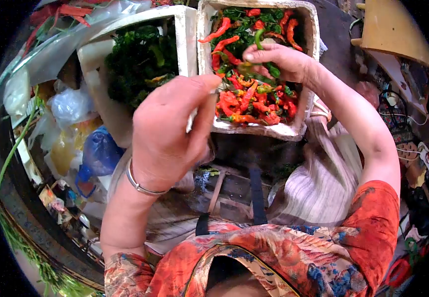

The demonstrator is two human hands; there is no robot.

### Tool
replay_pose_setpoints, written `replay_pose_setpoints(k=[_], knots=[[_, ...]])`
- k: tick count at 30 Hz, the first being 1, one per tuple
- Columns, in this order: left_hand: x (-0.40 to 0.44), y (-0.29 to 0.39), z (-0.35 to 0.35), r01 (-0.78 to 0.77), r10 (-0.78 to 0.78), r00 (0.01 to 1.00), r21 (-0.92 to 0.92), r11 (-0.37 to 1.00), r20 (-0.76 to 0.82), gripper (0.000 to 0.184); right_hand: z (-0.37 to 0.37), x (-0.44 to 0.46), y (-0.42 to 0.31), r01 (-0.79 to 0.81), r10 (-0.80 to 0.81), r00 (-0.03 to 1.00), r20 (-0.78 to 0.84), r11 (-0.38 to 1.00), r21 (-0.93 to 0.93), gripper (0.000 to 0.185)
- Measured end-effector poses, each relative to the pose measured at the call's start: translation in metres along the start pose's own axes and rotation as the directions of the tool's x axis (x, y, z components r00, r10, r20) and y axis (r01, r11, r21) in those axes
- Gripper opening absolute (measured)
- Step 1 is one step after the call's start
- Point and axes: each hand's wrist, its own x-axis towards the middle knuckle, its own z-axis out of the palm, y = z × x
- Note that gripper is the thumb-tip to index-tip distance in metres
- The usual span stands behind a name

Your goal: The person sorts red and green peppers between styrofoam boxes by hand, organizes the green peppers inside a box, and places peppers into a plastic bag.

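My left hand (172, 121), with a silver bangle (144, 188) at the wrist, is raised close to the camera. Its thumb and forefinger are pinched together, hiding whatever may be between them. Over the right-hand white foam box (315, 29) is my right hand (281, 59), its fingers curled and slightly blurred. A curved green chili pepper (259, 38) sticks up at its fingers and appears to be held. Red chili peppers (251, 104) fill the near half of this box. Farther back, more red chilies (219, 30) lie among dark green ones.
On the left, another white foam box (186, 37) holds dark green leafy produce (138, 62). A blue plastic bag (100, 151) and a clear bag (71, 106) lie beside it. A wooden stool or chair part (397, 29) stands at the upper right. Long green stems (31, 252) lie lower left.
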Motion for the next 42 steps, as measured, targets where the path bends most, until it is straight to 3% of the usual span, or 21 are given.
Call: replay_pose_setpoints(k=[1,2,4,6,10,12,14,15,16,17,20,21,25,28,30,32,34,36,38,40,42], knots=[[0.000,0.006,-0.003,-0.017,0.014,0.997,0.046,0.999,0.081,0.027,0.029,-0.008,-0.022,0.020,-0.018,0.999,-0.042,0.997,0.071,0.025],[-0.001,0.004,0.002,-0.129,0.128,0.990,0.017,0.991,0.059,0.030,0.058,-0.013,-0.046,0.006,-0.006,1.000,-0.030,1.000,0.010,0.027],[-0.004,0.021,0.005,-0.128,0.127,0.969,-0.008,0.992,0.213,0.030,0.096,0.015,-0.055,0.311,-0.295,0.935,0.196,0.949,-0.058,0.033],[-0.008,0.025,0.018,-0.228,0.237,0.937,-0.064,0.972,0.257,0.030,0.141,0.029,-0.073,0.390,-0.364,0.902,0.234,0.918,-0.076,0.045],[-0.013,0.021,0.016,-0.248,0.241,0.935,-0.006,0.969,0.262,0.030,0.113,0.039,-0.096,0.574,-0.625,0.778,0.062,0.667,-0.474,0.037],[-0.014,0.020,0.012,-0.241,0.233,0.941,0.000,0.971,0.245,0.030,0.060,0.047,-0.087,0.506,-0.643,0.765,-0.016,0.617,-0.602,0.027],[-0.013,0.022,0.010,-0.233,0.224,0.937,0.001,0.973,0.267,0.029,0.022,0.056,-0.051,0.306,-0.639,0.769,-0.036,0.416,-0.857,0.022],[-0.015,0.023,0.012,-0.239,0.234,0.936,-0.012,0.971,0.264,0.030,0.027,0.048,-0.048,0.145,-0.512,0.857,-0.056,0.345,-0.927,0.022],[-0.016,0.024,0.014,-0.244,0.237,0.934,-0.011,0.970,0.268,0.030,0.024,0.053,-0.030,0.196,-0.569,0.820,0.058,0.185,-0.963,0.024],[-0.017,0.025,0.015,-0.251,0.246,0.924,-0.022,0.968,0.292,0.031,0.022,0.060,-0.013,0.107,-0.511,0.858,0.056,0.071,-0.992,0.028],[-0.020,0.025,0.019,-0.254,0.257,0.915,-0.050,0.966,0.311,0.032,0.035,0.079,0.016,-0.002,-0.442,0.886,0.142,-0.310,-0.951,0.039],[-0.020,0.025,0.020,-0.244,0.249,0.917,-0.054,0.968,0.313,0.032,0.028,0.088,0.029,0.017,-0.502,0.827,0.255,-0.430,-0.903,0.038],[-0.020,0.024,0.018,-0.230,0.235,0.923,-0.052,0.972,0.306,0.032,0.026,0.091,0.028,-0.003,-0.476,0.837,0.270,-0.496,-0.868,0.032],[-0.022,0.022,0.018,-0.223,0.228,0.926,-0.051,0.973,0.300,0.032,0.023,0.072,0.030,0.029,-0.429,0.871,0.239,-0.440,-0.897,0.028],[-0.022,0.022,0.016,-0.228,0.232,0.922,-0.050,0.972,0.310,0.032,0.014,0.052,0.037,0.090,-0.486,0.828,0.279,-0.377,-0.922,0.029],[-0.023,0.022,0.016,-0.228,0.231,0.917,-0.048,0.972,0.325,0.032,0.011,0.027,0.035,0.134,-0.310,0.942,0.132,-0.017,-0.991,0.034],[-0.024,0.022,0.017,-0.224,0.230,0.918,-0.057,0.973,0.321,0.031,-0.001,0.006,0.040,0.060,-0.173,0.984,0.050,0.050,-0.997,0.038],[-0.024,0.022,0.017,-0.226,0.232,0.919,-0.057,0.972,0.318,0.031,-0.009,-0.003,0.044,0.053,-0.122,0.991,0.053,-0.004,-0.999,0.042],[-0.024,0.023,0.017,-0.227,0.233,0.920,-0.057,0.972,0.315,0.030,-0.001,-0.016,0.035,-0.076,-0.035,0.996,-0.080,0.091,-0.993,0.038],[-0.023,0.024,0.018,-0.230,0.233,0.922,-0.047,0.972,0.308,0.030,-0.009,-0.011,0.045,-0.087,-0.069,0.993,-0.100,0.175,-0.981,0.033],[-0.024,0.024,0.019,-0.230,0.230,0.918,-0.038,0.972,0.323,0.031,-0.014,-0.007,0.048,-0.104,-0.011,0.993,-0.119,0.398,-0.911,0.031]])
